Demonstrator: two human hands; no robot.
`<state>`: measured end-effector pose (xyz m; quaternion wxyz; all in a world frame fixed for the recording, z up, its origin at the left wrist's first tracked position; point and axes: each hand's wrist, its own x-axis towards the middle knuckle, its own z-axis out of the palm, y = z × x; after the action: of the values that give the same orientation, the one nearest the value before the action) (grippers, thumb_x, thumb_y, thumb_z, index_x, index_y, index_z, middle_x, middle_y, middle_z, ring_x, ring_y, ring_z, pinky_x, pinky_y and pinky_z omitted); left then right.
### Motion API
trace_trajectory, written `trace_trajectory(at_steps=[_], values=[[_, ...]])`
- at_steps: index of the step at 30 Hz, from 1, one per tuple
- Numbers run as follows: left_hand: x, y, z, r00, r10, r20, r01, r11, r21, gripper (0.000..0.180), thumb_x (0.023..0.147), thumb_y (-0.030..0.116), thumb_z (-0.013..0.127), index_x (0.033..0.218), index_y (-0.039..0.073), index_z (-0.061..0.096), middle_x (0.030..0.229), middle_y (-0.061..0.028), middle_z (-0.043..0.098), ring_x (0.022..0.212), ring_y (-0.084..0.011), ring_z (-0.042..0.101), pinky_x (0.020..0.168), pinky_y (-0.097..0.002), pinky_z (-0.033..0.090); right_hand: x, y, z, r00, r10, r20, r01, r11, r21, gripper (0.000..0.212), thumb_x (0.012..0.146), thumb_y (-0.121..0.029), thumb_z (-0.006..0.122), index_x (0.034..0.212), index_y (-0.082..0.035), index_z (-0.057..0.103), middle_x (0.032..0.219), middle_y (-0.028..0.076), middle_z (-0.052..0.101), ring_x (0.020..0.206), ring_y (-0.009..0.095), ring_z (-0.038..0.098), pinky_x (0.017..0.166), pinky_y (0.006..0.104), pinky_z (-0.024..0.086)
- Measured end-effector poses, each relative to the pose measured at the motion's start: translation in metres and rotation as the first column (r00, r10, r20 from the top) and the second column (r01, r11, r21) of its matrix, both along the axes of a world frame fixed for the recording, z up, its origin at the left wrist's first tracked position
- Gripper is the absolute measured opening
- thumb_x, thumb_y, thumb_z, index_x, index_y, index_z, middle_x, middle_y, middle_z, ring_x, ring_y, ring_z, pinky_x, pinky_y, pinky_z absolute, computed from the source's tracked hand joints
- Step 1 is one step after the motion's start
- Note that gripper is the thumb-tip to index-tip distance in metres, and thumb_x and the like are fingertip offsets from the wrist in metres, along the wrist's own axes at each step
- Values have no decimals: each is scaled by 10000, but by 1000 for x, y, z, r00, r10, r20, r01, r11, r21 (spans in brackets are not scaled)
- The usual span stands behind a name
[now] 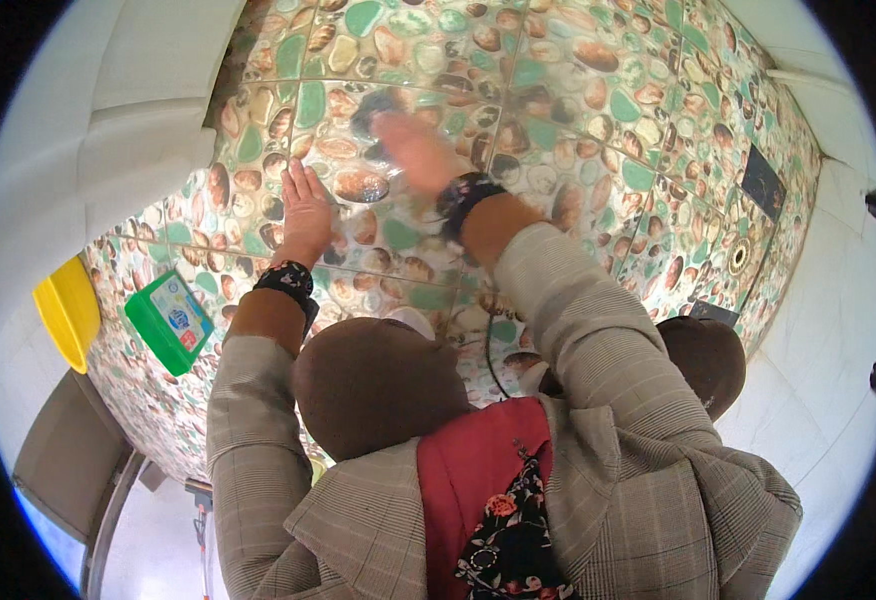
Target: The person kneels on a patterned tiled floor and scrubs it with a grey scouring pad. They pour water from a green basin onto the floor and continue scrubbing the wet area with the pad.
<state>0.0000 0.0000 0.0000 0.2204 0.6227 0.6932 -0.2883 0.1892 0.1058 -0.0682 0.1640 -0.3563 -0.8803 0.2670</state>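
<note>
My left hand [306, 218] lies flat on the pebble-patterned tile floor [395, 233], its fingers stretched out and nothing in them. To the right of it, my right hand [420, 152] is smeared by motion and presses a dark, bunched rag [378, 110] against the tiles. Motion blur leaves the rag's exact kind unclear, and the right fingers are partly hidden. The tiles around the rag have a wet shine. Patterned dark cuffs circle both wrists.
A smooth white fixture [148, 130] borders the floor at upper left. At left are a green package [170, 320] and a yellow plastic object [68, 315], near a brown door [73, 455]. A round drain [739, 257] and dark plates [763, 182] are at right, beside a white wall [828, 300].
</note>
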Motion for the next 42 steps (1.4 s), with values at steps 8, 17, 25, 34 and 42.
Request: trace_trajectory(at_steps=[8,17,25,34,42], values=[[-2,-4,-7,999,-27,23,25,998,55,1259,464,384,851,1323,-170,116,1415,-341,33,1310,-496,91,1088,-478,153,237,33,11,443,-855,269,839,501,213,399,834,-67,476,1200,87,436,1260,262,437,1222,378,368,1052,432,264],[-6,-8,-14,996,-89,-5,89,989,117,1253,467,396,854,1313,-180,130,1410,-340,61,1310,-489,98,1090,-462,157,26,-24,9,956,-234,-179,226,972,-59,354,895,-157,405,1224,-31,444,1263,171,445,1222,301,383,1040,383,295],[0,-5,-4,994,-109,0,109,991,74,1241,482,405,842,1301,-198,131,1392,-365,79,1313,-477,93,1101,-455,122,292,-3,-5,570,-822,-6,822,570,4,278,840,-23,392,1103,9,476,1116,190,504,1055,339,475,918,403,374],[0,-3,-1,989,-147,20,145,985,89,1300,440,395,851,1296,-210,81,1390,-378,43,1324,-467,54,1102,-460,101,258,10,7,490,-871,27,872,490,-21,310,820,-39,450,1117,47,423,1089,209,473,1041,337,467,927,373,375],[-15,-8,-10,977,-214,14,213,975,61,1322,452,464,830,1293,-226,78,1387,-380,75,1335,-449,28,1104,-446,64,165,-2,-6,950,-258,-176,276,957,89,302,878,-129,429,1165,-82,511,1260,135,476,1197,296,427,997,389,349]])
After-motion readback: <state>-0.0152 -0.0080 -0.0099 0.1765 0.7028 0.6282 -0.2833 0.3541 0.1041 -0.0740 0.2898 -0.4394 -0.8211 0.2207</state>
